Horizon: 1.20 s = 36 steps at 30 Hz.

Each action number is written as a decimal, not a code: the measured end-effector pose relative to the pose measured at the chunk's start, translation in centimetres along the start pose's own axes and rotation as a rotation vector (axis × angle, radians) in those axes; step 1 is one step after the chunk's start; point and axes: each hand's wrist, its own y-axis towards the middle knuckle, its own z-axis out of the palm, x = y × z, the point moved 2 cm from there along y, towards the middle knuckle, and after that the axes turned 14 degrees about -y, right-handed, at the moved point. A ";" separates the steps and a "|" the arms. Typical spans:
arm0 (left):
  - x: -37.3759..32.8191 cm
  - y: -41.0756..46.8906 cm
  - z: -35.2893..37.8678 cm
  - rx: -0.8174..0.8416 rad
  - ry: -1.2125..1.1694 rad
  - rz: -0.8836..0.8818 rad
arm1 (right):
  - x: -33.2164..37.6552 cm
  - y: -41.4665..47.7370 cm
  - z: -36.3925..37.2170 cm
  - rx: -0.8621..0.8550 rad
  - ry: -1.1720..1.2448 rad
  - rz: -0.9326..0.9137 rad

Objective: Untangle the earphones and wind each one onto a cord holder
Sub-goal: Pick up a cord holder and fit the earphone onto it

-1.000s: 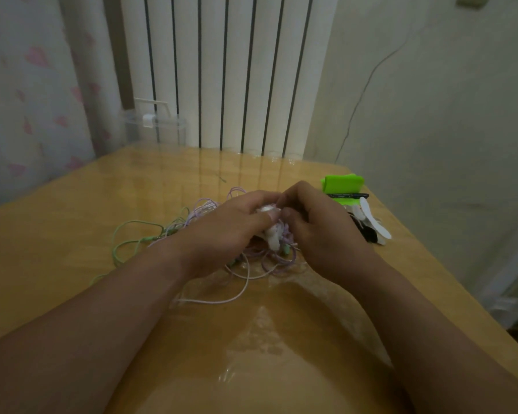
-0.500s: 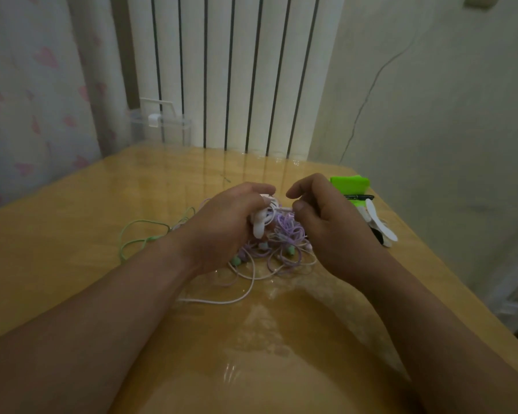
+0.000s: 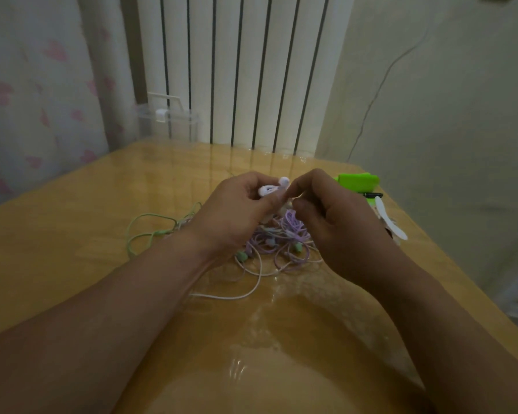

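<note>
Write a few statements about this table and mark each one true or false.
The left hand grips a white cord holder. True.
The purple cords are neatly wound. False: they lie tangled on the table.
A green cord trails left of the tangle. True.
The clear box stands at the table's near edge. False: it is at the far end, by the radiator.

The table [image 3: 72, 249] is seen as wood-look and highly glossy, as if under clear film. The cords [image 3: 293, 231] are coated in smooth plastic; the holder [image 3: 269, 189] is shown as glossy white plastic. The box [image 3: 168, 121] is made of clear plastic, the curtain [image 3: 27, 100] of matt cloth.
</note>
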 end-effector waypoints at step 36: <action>0.7 -0.7 1.7 0.218 -0.080 -0.186 | -1.7 0.3 2.2 0.198 0.837 0.479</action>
